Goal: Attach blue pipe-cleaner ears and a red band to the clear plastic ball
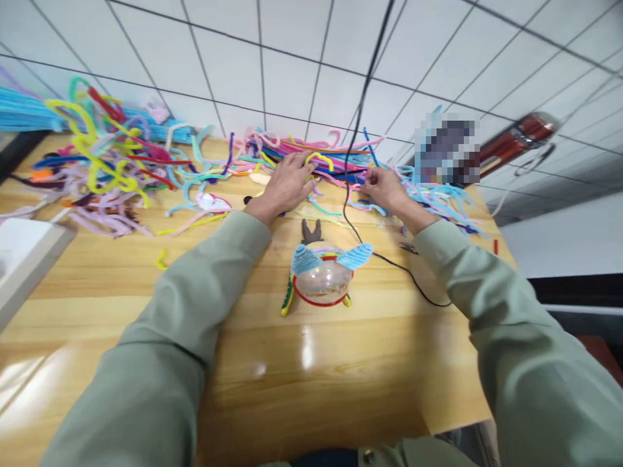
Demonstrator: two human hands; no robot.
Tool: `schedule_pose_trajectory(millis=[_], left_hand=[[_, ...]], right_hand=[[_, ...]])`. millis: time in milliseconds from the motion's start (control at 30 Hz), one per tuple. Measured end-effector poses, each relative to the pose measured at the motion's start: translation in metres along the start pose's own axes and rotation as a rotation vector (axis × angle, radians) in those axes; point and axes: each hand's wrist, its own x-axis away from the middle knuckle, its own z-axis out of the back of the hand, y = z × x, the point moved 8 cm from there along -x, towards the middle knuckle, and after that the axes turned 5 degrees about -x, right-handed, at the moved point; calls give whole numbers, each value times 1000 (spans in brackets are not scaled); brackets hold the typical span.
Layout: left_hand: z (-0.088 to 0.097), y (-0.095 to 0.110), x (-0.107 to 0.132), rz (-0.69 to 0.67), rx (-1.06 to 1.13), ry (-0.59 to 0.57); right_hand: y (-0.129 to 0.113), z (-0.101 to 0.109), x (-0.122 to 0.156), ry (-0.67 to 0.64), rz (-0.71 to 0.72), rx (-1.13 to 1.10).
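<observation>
My left hand [288, 184] lies on a heap of coloured pipe cleaners [272, 144] against the wall, fingers stretched over them. A bent yellow pipe cleaner [321, 157] shows at its fingertips. At the heap's right part, my right hand [387, 188] has its fingers pinched together at the end of a dark pipe cleaner [343, 172]; the exact grip is partly hidden. Nearer me stands a clear rounded piece [324, 285] with a red rim and two blue pipe-cleaner ears [356, 256]. Pliers [287, 301] with green and yellow handles lie beneath it.
A tangle of pipe cleaners [97, 162] lies at the left, with blue bundles [29, 110] behind. A black cable [359, 110] hangs down between my hands onto the table. A red flask [518, 146] stands at the back right. A white object [29, 259] sits at the left edge.
</observation>
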Motion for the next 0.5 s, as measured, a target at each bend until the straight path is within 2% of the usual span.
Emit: schedule_pose_trajectory(millis=[100,367,500], left_hand=[[0,-2,0,8,9,-14],[-5,-8,0,12,18,-38],[-5,-9,0,19,10,-40]], right_hand=[[-5,5,0,41,-21,0],[-4,2,-3,37,-54,-257],[-4,1,-5,33,-54,-229]])
